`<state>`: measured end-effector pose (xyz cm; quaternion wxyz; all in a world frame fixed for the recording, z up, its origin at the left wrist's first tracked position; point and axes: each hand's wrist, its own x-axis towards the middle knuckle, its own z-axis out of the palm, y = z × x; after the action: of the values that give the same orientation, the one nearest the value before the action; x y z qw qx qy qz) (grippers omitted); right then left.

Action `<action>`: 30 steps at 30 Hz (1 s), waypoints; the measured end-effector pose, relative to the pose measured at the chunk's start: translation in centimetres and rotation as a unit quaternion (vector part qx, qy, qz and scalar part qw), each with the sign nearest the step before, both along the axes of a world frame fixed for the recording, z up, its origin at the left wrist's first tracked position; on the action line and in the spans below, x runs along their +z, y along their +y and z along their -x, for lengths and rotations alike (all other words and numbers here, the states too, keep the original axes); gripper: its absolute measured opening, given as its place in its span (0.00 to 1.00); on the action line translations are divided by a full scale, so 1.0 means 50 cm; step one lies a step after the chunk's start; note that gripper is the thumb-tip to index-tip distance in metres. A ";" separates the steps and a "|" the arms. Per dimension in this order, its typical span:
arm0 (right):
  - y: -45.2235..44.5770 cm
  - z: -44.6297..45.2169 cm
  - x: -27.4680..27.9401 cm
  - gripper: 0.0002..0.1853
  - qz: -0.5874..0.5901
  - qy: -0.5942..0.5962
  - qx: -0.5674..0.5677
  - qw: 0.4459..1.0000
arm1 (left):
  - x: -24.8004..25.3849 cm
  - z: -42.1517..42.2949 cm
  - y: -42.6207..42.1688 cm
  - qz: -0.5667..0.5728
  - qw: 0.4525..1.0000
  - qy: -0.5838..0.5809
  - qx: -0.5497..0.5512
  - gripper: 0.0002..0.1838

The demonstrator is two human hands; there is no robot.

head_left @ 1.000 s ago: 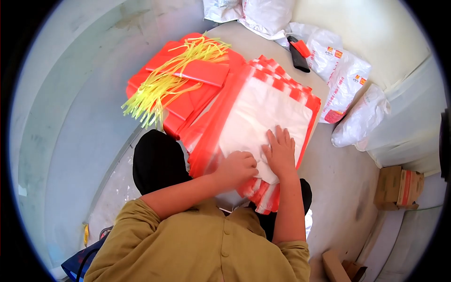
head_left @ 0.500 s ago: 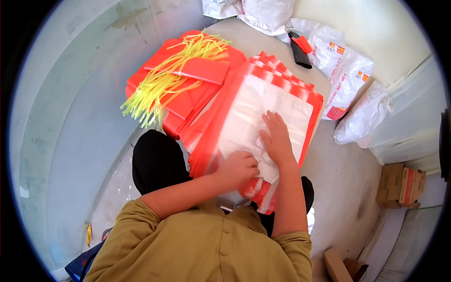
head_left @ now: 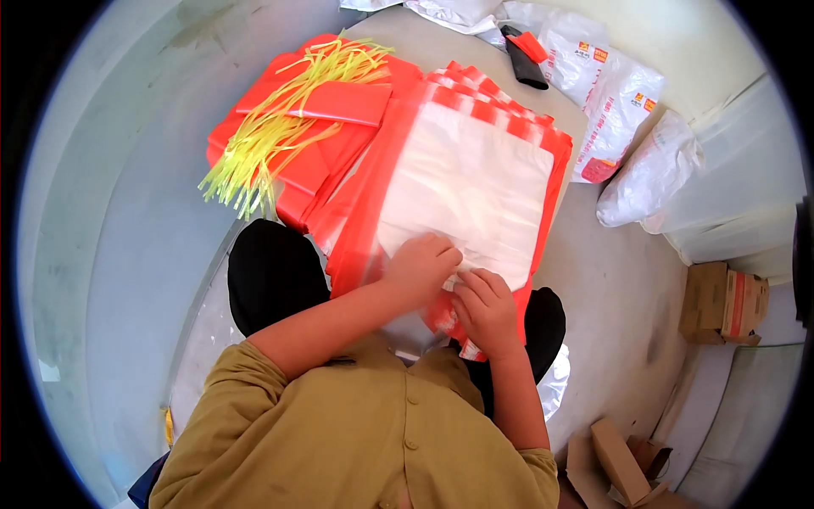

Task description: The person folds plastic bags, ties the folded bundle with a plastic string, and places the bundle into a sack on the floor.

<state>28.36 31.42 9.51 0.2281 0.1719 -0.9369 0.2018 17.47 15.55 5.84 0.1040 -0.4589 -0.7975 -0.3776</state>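
A stack of red-and-white plastic bags (head_left: 471,182) lies in front of me, a pale sheet-like panel uppermost and striped red edges fanned out at the far side. My left hand (head_left: 424,267) is closed at the near edge of the top plastic bag, fingers curled and pinching the film. Just right of it, my right hand (head_left: 487,310) has its fingers bent together on the same edge, close to the left fingertips. The pinched film is mostly hidden under the fingers. Crumpled red-and-clear plastic (head_left: 441,314) shows below the hands.
Folded red plastic bags (head_left: 339,103) with yellow ties (head_left: 259,153) lie at the left of the stack. A black roll with a red piece (head_left: 526,64) is at the back. White printed sacks (head_left: 619,110) stand beyond. Cardboard boxes (head_left: 721,301) sit at the right.
My right hand has come down from the middle of the top bag to its near edge, beside the left hand. The view has shifted slightly, moving the stack up in frame.
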 end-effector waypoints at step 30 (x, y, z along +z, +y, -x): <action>0.030 0.013 0.013 0.13 -0.039 -0.065 -0.065 0.995 | 0.087 0.029 -0.068 0.135 0.982 0.068 -0.114 0.21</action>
<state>27.72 32.95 10.15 0.1721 0.1054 -0.9662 0.1605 16.01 12.15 10.22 0.0518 -0.5810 -0.7747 -0.2440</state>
